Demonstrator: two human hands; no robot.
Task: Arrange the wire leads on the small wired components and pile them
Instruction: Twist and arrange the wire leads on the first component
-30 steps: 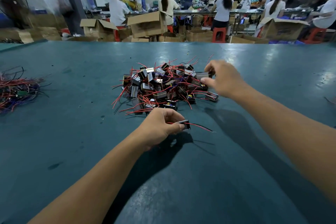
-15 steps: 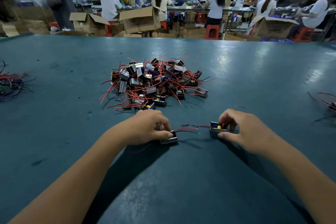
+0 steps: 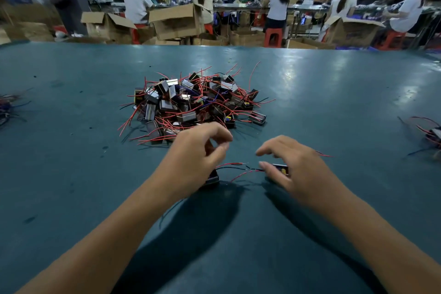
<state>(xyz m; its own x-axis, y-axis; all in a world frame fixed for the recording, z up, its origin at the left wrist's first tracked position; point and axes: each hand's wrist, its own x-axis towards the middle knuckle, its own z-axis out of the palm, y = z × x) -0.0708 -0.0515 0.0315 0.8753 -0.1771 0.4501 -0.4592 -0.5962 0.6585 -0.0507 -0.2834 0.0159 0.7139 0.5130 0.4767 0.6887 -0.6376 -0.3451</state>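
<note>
Head view: the left hand point(image 3: 195, 153) rests over a small wired component point(image 3: 212, 178) on the desk point(image 3: 71, 174), its grip loosely curled, thumb and forefinger close together above the part; whether they pinch a wire cannot be told. The right hand point(image 3: 293, 167) covers a 2nd component point(image 3: 281, 169), thumb at its near edge, fingers arched above it and spread. Red and black wire leads point(image 3: 238, 169) lie between the 2 parts. Just beyond the hands sits the pile of components point(image 3: 191, 105), leads sticking out all round. More wired parts point(image 3: 429, 131) lie at the right edge.
</note>
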